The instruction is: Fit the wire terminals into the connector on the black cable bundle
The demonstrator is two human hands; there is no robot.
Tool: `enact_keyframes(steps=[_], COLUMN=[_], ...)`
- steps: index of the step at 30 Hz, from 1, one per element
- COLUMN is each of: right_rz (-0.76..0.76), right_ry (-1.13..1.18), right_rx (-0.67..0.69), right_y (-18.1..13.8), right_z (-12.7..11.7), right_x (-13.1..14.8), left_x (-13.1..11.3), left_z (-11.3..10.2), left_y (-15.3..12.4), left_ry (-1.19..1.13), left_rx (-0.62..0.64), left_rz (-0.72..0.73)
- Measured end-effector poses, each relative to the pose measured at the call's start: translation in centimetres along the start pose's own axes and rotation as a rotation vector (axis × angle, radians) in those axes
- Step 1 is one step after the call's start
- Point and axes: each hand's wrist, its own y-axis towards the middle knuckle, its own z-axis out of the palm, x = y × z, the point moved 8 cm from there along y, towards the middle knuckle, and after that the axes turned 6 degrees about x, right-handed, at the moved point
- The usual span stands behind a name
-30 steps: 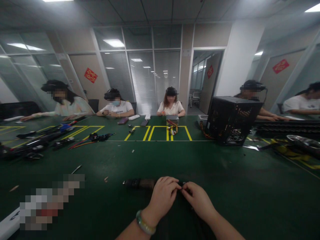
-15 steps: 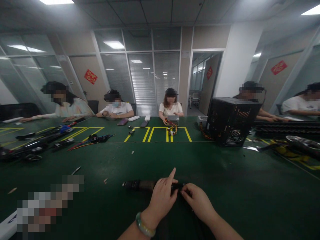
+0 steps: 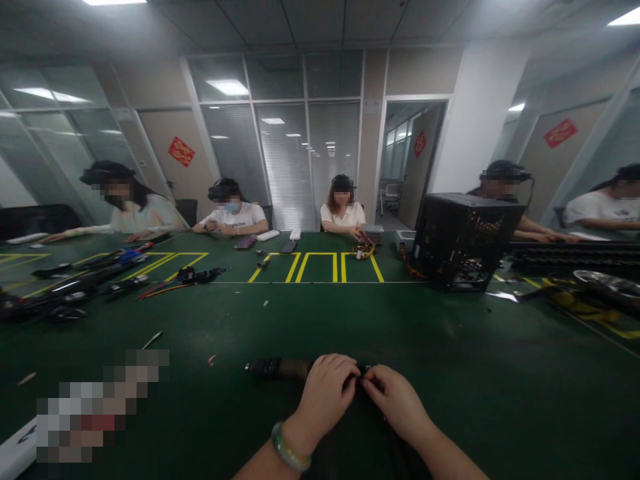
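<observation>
Dark cable bundle (image 3: 277,368) is found lying on the green table mat (image 3: 450,373) at the near edge, directly before the wearer, with its blunt end pointing to the left. The left hand (image 3: 325,397) is curled over the bundle's right portion, fingers bent down onto it; a pale green bangle (image 3: 289,451) is worn at that wrist. The right hand (image 3: 395,400) is pinched closed at the same spot, its fingertips meeting those of the left; what is pinched cannot be made out. Further dark cabling is seen under both wrists. A black computer case (image 3: 465,240) is stood well apart at the far right, and yellow marking lines (image 3: 320,267) are laid across the table's middle. Other persons are seated along the far side.
</observation>
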Motion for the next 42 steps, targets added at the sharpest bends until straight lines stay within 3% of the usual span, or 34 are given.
enact_keyframes(steps=[33,42], right_rz=[0.083,0.017], right_ry=[0.036,0.020], right_rx=[0.107,0.035], right_y=[-0.1,-0.1], right_z=[0.8,0.2], right_x=[-1.2,-0.3], left_x=[-0.5,-0.4], left_z=[-0.5,-0.4], left_y=[-0.2,-0.2], left_ry=[0.053,0.057], left_rx=[0.029,0.018], left_rz=[0.003,0.013])
